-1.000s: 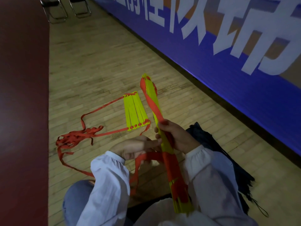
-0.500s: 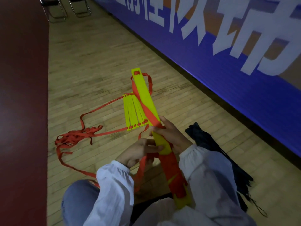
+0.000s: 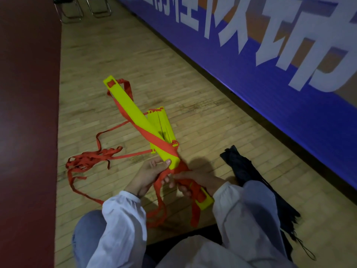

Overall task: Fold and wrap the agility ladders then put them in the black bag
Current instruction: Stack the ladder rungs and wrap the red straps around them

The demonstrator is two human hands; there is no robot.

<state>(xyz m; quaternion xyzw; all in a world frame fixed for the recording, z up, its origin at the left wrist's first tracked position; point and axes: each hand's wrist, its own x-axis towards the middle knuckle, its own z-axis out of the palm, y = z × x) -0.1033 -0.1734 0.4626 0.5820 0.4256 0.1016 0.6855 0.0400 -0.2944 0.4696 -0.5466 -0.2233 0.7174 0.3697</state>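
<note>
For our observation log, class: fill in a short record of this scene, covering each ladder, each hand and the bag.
Held ladder: yellow rungs stacked, red strap wound round them
Left hand: grips it mid-length, thumb on yellow
Right hand: grips its near end
Second ladder: folded on the floor, loose straps trailing
Black bag: on the floor, right of the hands

Left sleeve [image 3: 123,225]: white, loose, gathered cuff, 7 o'clock
Right sleeve [image 3: 245,213]: same white, gathered cuff, 5 o'clock
Trousers [image 3: 87,235]: blue denim, 7 o'clock
</note>
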